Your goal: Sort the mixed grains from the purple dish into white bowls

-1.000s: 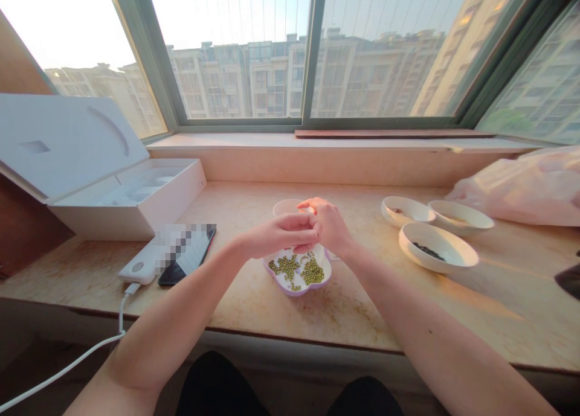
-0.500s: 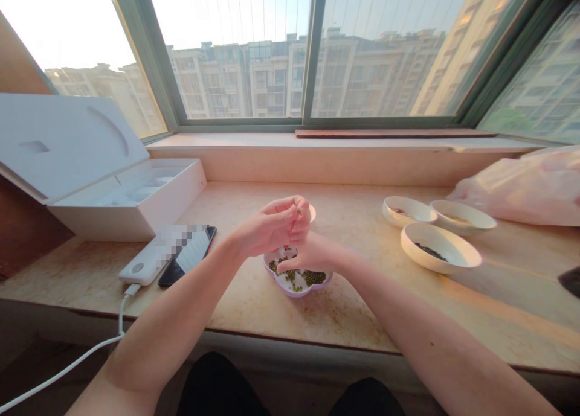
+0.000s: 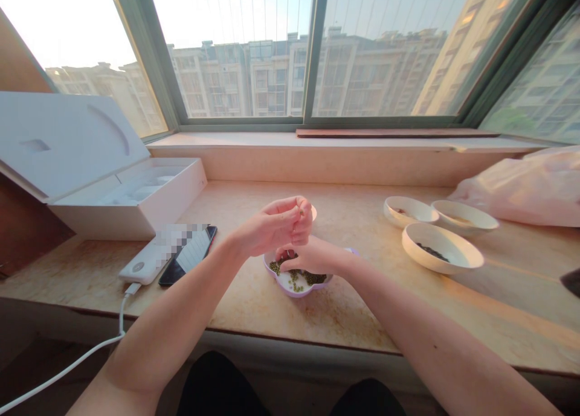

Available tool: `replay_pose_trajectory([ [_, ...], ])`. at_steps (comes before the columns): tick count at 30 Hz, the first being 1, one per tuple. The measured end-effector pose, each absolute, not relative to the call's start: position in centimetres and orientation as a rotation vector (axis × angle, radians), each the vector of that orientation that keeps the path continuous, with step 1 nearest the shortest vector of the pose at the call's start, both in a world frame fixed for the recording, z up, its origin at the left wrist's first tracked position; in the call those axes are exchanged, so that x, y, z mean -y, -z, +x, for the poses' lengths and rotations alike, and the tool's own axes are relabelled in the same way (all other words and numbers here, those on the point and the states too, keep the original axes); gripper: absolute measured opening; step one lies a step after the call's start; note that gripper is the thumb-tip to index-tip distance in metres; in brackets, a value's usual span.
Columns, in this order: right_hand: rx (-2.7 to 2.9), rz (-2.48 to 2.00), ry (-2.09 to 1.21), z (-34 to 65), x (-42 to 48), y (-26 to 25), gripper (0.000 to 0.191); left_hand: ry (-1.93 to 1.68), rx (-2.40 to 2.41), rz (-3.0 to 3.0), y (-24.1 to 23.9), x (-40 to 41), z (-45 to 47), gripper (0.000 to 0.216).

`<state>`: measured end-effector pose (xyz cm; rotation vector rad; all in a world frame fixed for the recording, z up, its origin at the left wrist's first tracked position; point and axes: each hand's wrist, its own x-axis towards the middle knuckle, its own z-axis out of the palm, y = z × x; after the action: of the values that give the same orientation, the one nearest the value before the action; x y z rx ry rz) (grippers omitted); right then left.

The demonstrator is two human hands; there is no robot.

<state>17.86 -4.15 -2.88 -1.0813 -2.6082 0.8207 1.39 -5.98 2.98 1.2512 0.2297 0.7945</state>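
Observation:
A small purple-rimmed dish (image 3: 285, 285) holding green mung beans (image 3: 299, 277) sits near the front of the stone sill. My right hand (image 3: 312, 257) is low in the dish, fingers curled and pinched among the beans. My left hand (image 3: 276, 226) hovers just above it, cupped palm-up with fingers curled around a few green beans. A small pale cup (image 3: 313, 212) stands behind my hands, mostly hidden.
Three white bowls (image 3: 441, 249) sit at the right, one with dark bits inside. A pink plastic bag (image 3: 525, 186) lies at far right. An open white box (image 3: 122, 195), a power bank (image 3: 145, 264) with cable and a phone (image 3: 188, 259) lie to the left.
A second ago both hands met above the dish. My right hand has dropped into the beans while my left hand stayed raised, cupped.

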Motion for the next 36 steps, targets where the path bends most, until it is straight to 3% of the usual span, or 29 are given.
replay_pose_trajectory([
  [6,2.654,-1.07,-0.808,17.9,4.3,2.2,0.007,-1.015,-0.433,1.364,-2.1,4.3,2.0,0.037],
  [11,2.671,-1.117,-0.733,17.7,4.8,1.5,0.008,-1.271,-1.1,1.915,0.5,1.1,2.1,0.01],
  [16,2.699,-1.166,-0.754,17.5,4.7,1.6,0.01,-1.074,-1.457,2.326,2.1,-0.5,1.7,0.016],
  [28,2.579,-1.083,-0.755,17.7,4.4,1.8,0.012,-0.948,-1.559,2.357,2.9,-1.3,1.4,0.021],
  [36,2.284,-0.933,-1.074,17.9,3.7,2.3,0.01,-0.987,-1.53,2.354,2.3,-1.0,1.1,0.02],
])
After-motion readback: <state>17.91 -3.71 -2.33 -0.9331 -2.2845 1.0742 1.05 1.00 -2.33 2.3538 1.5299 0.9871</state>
